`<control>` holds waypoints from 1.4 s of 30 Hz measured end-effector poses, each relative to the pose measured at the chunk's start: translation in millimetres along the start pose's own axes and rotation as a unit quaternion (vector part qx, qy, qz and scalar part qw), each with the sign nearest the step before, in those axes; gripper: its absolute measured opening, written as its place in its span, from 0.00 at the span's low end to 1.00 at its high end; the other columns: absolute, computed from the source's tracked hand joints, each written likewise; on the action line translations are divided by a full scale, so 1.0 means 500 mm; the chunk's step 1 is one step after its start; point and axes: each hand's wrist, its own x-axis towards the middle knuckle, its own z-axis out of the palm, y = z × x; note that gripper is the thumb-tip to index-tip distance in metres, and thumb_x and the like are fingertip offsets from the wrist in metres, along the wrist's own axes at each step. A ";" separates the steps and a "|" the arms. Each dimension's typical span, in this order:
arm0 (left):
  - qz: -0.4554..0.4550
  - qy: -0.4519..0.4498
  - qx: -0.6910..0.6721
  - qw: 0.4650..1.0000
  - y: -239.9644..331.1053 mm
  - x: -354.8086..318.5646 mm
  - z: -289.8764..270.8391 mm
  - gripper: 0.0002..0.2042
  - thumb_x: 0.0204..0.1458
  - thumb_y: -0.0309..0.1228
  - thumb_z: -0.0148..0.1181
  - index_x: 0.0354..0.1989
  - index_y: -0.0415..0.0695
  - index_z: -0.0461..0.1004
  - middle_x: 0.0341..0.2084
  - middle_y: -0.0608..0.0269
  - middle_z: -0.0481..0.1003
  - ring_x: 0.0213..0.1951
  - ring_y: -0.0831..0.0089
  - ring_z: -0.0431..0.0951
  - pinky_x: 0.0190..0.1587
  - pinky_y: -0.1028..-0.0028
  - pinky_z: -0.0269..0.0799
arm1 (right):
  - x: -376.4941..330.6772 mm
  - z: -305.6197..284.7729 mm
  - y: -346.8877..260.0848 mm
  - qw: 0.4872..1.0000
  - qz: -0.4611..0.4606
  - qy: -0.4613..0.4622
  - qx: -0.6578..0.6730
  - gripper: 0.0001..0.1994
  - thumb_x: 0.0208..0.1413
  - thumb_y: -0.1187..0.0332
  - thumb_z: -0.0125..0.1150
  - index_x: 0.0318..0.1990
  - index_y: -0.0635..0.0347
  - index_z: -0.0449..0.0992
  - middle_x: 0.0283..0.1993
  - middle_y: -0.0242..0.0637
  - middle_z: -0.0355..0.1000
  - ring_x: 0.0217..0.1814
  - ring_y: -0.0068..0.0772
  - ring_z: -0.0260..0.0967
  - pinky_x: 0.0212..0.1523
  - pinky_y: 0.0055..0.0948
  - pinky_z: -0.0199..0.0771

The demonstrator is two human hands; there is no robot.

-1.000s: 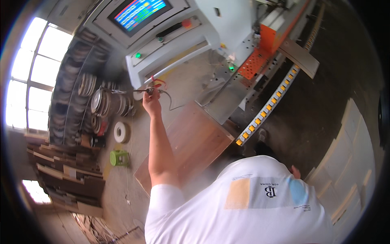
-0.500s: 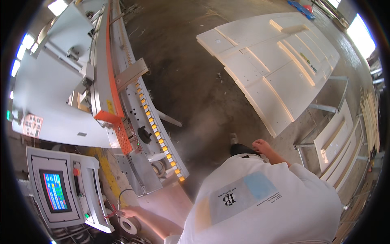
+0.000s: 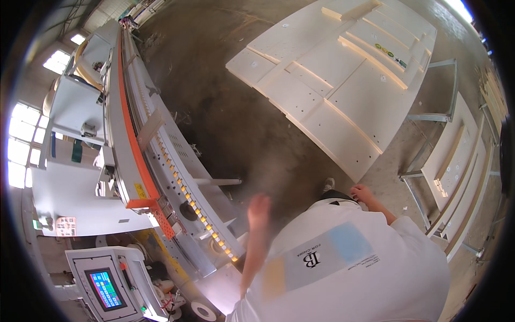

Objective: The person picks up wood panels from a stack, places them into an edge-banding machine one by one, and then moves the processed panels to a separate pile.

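My left hand (image 3: 259,212) is raised in front of my white shirt, over the floor beside the end of the machine's track. Motion smears its fingers, and nothing can be made out in it. Hanging by my right hip, my right hand (image 3: 363,194) has its fingers curled in, and no object shows in it. To my left runs a long grey machine with an orange rail (image 3: 137,166) and a track of yellow-and-white pads (image 3: 185,192). A red-handled tool (image 3: 173,304) lies low by the control panel (image 3: 104,284), next to a white ring-shaped roll (image 3: 203,311).
On the right, a large stack of pale boards (image 3: 343,86) lies above the floor, with loose strips on top. Beyond it stand metal frames (image 3: 432,116) and more boards (image 3: 450,155). A grey bar (image 3: 217,182) juts from the machine toward the walkway.
My left hand has left the red-handled tool by the control panel and swung up and right. My view has shifted, showing more of the machine's far end. The right hand stays by my hip.
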 end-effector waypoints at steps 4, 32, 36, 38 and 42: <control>-0.034 -0.166 -0.007 0.985 -0.052 0.083 0.114 0.16 0.63 0.33 0.58 0.55 0.38 0.73 0.39 0.62 0.81 0.39 0.76 0.80 0.44 0.76 0.75 | 0.042 -0.054 -0.025 0.999 0.014 0.002 0.041 0.15 0.58 0.59 0.60 0.46 0.58 0.79 0.38 0.35 0.79 0.36 0.30 0.75 0.32 0.32 0.76; -0.258 -0.200 -0.075 0.942 0.130 1.000 0.183 0.10 0.64 0.38 0.54 0.44 0.45 0.72 0.32 0.66 0.76 0.27 0.77 0.75 0.29 0.76 0.71 | 0.489 0.346 -0.655 0.935 0.067 0.095 0.336 0.18 0.60 0.58 0.61 0.53 0.55 0.71 0.44 0.29 0.70 0.46 0.28 0.68 0.50 0.34 0.71; -0.194 -0.159 -0.068 0.966 0.148 1.235 0.236 0.14 0.62 0.42 0.56 0.43 0.44 0.71 0.34 0.65 0.74 0.32 0.75 0.75 0.29 0.73 0.72 | 0.454 0.413 -0.651 0.905 0.081 0.040 0.416 0.19 0.61 0.60 0.61 0.55 0.60 0.69 0.46 0.34 0.71 0.48 0.33 0.72 0.54 0.39 0.74; -0.098 -0.125 -0.028 0.987 0.159 1.285 0.266 0.15 0.62 0.43 0.57 0.44 0.43 0.70 0.37 0.65 0.74 0.34 0.75 0.75 0.30 0.72 0.72 | 0.436 0.448 -0.657 0.907 0.090 -0.014 0.411 0.20 0.61 0.60 0.61 0.56 0.60 0.69 0.50 0.37 0.72 0.53 0.35 0.72 0.55 0.39 0.73; -0.075 -0.137 -0.042 0.987 0.178 1.290 0.301 0.16 0.61 0.42 0.59 0.44 0.41 0.70 0.37 0.64 0.73 0.35 0.75 0.75 0.30 0.71 0.73 | 0.414 0.480 -0.693 0.930 0.126 -0.016 0.345 0.18 0.61 0.61 0.61 0.53 0.62 0.71 0.52 0.39 0.73 0.56 0.39 0.72 0.52 0.40 0.76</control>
